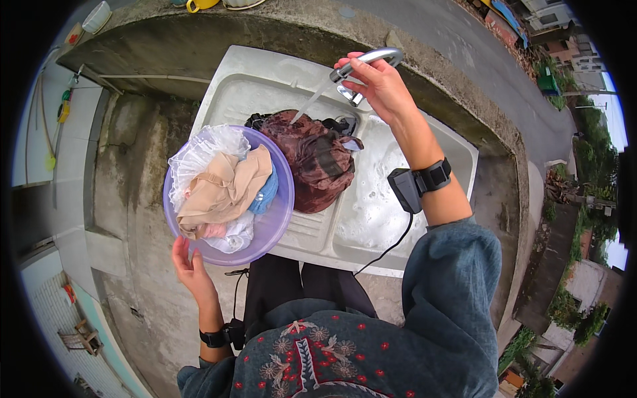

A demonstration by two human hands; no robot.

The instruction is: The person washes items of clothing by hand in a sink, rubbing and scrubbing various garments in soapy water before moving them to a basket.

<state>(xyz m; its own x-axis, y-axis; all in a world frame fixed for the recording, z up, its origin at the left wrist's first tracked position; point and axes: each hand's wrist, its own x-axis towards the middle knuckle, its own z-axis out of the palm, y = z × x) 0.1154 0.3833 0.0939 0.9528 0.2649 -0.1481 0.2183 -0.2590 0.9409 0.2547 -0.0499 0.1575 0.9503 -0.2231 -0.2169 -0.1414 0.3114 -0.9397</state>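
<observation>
My right hand [378, 83] is closed around the spout of a chrome faucet [383, 54], fingers wrapped near its outlet. A stream of water [312, 105] runs from it onto wet, dark brown clothing [312, 162] heaped on the ribbed part of a white sink [219, 79]. My left hand [194, 270] grips the near left rim of a light purple basin [284, 199], which overlaps the sink's left edge. Inside the basin lie a beige garment [222, 189], white lacy fabric [209, 149] and a blue knitted piece [267, 192]. Part of the left fingers is hidden by the rim.
Suds [381, 192] cover the sink's right-hand bowl. A concrete ledge [458, 86] curves behind and right of the sink, with a white basket [97, 18] and a yellow item [201, 5] at its far left. A black cable [391, 249] hangs from my right wrist device.
</observation>
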